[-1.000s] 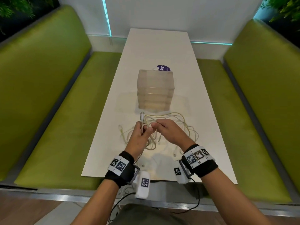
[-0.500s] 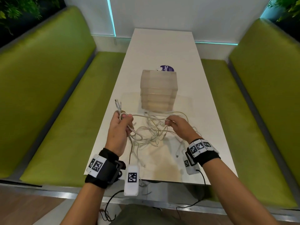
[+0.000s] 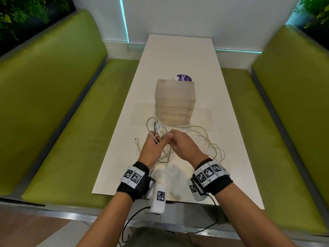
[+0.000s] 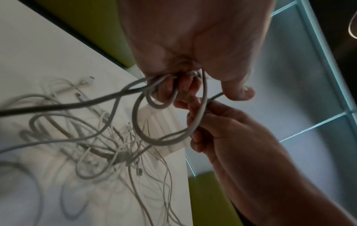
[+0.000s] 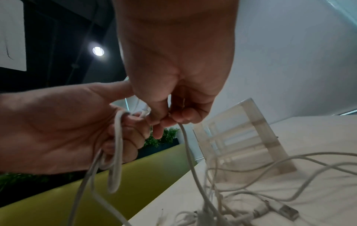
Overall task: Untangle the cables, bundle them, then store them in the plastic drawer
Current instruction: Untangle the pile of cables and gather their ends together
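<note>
Several white cables lie tangled (image 3: pixel 208 145) on the white table (image 3: pixel 178 56), in front of a translucent plastic drawer unit (image 3: pixel 175 102). My left hand (image 3: pixel 156 139) grips coiled loops of one white cable (image 3: pixel 151 122), its USB plug sticking up above the fingers. In the left wrist view the loops (image 4: pixel 154 104) hang from the curled fingers. My right hand (image 3: pixel 170 138) touches the left hand and pinches the same cable (image 5: pixel 185 137) between thumb and fingertips (image 5: pixel 160 120). The drawers of the unit (image 5: pixel 241 137) appear closed.
A purple round sticker (image 3: pixel 185 78) lies behind the drawer unit. Green padded benches (image 3: pixel 53 104) flank the table on both sides. A loose USB plug (image 5: pixel 287 212) lies among the tangle (image 4: pixel 96 145). The table's near edge (image 3: pixel 231 204) is just under my wrists.
My hands, apart with the cable stretched between them half a second ago, have come together. The right hand brought its cable section to the left hand, where a loop stands.
</note>
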The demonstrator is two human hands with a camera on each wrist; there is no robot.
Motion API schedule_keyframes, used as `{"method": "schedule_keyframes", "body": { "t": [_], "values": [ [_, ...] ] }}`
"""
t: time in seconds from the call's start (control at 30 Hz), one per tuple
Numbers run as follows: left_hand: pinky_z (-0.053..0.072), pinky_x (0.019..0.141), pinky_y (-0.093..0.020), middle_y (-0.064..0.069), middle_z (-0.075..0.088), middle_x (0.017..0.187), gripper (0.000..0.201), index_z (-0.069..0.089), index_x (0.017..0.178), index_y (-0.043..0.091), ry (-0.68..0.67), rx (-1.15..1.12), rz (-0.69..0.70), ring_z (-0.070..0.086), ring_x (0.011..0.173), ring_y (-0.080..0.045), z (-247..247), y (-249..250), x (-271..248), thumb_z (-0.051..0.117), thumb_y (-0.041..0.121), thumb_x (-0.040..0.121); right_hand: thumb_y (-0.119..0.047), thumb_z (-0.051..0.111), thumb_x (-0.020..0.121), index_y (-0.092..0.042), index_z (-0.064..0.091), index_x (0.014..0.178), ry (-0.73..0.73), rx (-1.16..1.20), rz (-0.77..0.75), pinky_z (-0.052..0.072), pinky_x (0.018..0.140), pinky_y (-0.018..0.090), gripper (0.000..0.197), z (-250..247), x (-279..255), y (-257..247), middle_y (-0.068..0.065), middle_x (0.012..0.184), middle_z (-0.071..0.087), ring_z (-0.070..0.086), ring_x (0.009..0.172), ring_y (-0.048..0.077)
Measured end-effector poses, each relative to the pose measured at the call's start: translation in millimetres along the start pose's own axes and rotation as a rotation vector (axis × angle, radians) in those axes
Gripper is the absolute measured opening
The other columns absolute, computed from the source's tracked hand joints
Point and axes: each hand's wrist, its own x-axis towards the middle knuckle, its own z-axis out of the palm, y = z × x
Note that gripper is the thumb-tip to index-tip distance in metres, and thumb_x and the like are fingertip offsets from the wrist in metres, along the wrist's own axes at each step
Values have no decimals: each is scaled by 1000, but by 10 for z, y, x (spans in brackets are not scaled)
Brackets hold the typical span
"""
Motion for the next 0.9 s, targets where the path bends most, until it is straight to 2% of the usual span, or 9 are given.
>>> {"method": "schedule_keyframes", "body": {
  "t": [0.07, 0.13, 0.2, 0.3, 0.43, 0.6, 0.73, 0.8, 0.9],
  "values": [
    [31, 54, -26, 6, 36, 65, 37, 36, 74, 19, -11, 118, 3, 35, 52, -7, 6, -24, 22, 63, 41, 86, -7, 48, 90, 0, 59, 89, -3, -20, 42, 48, 73, 43, 13, -23, -21, -20, 14, 87, 63, 59, 81, 32],
    [36, 57, -28, 5, 47, 68, 34, 44, 79, 16, 8, 214, 25, 44, 59, -13, -1, -59, 27, 51, 46, 92, -10, 50, 92, 0, 62, 91, -25, -63, 4, 46, 72, 40, 15, -30, -27, -34, 15, 90, 62, 58, 83, 30],
    [37, 57, -26, 2, 53, 68, 36, 49, 81, 13, 75, 234, 49, 48, 62, -15, -21, -80, 40, 37, 43, 98, -17, 51, 95, -2, 66, 93, -49, -112, -56, 43, 73, 37, 21, -2, -14, -31, 13, 90, 59, 56, 82, 26],
    [36, 54, -21, -3, 51, 67, 39, 49, 82, 8, 140, 240, 123, 46, 61, -16, -62, -22, 25, 30, 36, 102, -19, 51, 96, -4, 67, 96, -63, -96, 6, 40, 75, 33, 22, 68, 63, 112, 11, 95, 58, 55, 87, 24],
    [34, 54, -22, -5, 42, 68, 35, 42, 78, 13, 208, 111, 211, 37, 58, -14, -182, 111, -44, 27, 33, 102, -19, 51, 95, -4, 67, 94, -76, -82, 180, 40, 78, 35, 22, 132, 171, 487, 16, 97, 58, 57, 93, 31],
    [32, 50, -20, -1, 38, 67, 33, 42, 77, 19, 343, -102, 237, 34, 54, -9, -438, 240, -92, 29, 33, 103, -22, 52, 95, -3, 68, 87, -61, -25, 294, 35, 69, 31, 26, 146, 182, 765, 13, 84, 52, 51, 81, 27],
    [32, 53, -24, -4, 36, 68, 34, 39, 74, 16, 344, -43, 225, 33, 56, -12, -572, 118, -53, 32, 35, 102, 0, 55, 86, -8, 66, 83, 2, 140, 293, 49, 68, 37, 14, 136, 197, 693, 15, 87, 63, 60, 78, 28],
    [29, 51, -27, 0, 36, 65, 34, 37, 72, 18, 307, 6, 187, 30, 53, -12, -569, 19, -51, 33, 35, 101, 8, 55, 83, -11, 63, 81, 59, 263, 281, 52, 63, 33, 21, 104, 166, 615, 8, 81, 63, 61, 70, 22],
    [29, 48, -23, 4, 34, 61, 34, 37, 69, 20, 311, 59, 155, 30, 48, -6, -547, -91, -67, 34, 32, 101, 8, 60, 79, -12, 66, 81, 107, 378, 265, 52, 67, 22, 22, 20, 87, 561, 5, 83, 65, 66, 71, 12]
  ]
}}
